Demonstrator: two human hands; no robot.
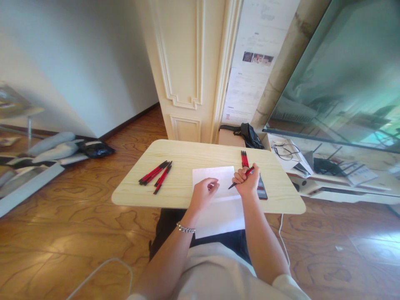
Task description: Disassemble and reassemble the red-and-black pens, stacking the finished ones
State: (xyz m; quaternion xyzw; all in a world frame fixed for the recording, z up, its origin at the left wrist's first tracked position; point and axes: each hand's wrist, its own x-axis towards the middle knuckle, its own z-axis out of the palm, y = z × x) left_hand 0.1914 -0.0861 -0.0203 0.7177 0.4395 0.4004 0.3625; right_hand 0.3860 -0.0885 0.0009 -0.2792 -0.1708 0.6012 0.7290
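In the head view, the right hand (248, 180) grasps a slim red-and-black pen (233, 185) in a closed fist, probably for firmness, its dark tip slanting toward the left hand (203, 192). That hand curls loosely over white paper (215, 173); whether it holds anything, I cannot tell. On the pale wood-grain counter (175, 196), loose red-and-black pens (153, 173) lie left of it; a neater row of red-and-black pens (244, 158) sits just beyond the right hand, apparently aligned for tidiness.

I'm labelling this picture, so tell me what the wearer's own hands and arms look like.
The left hand and right hand are bare, without gloves. A chunky silver-coloured chain bracelet circles the left wrist; nothing shows on the right. The forearms are uncovered, and pale short sleeves show at the picture's lower edge.
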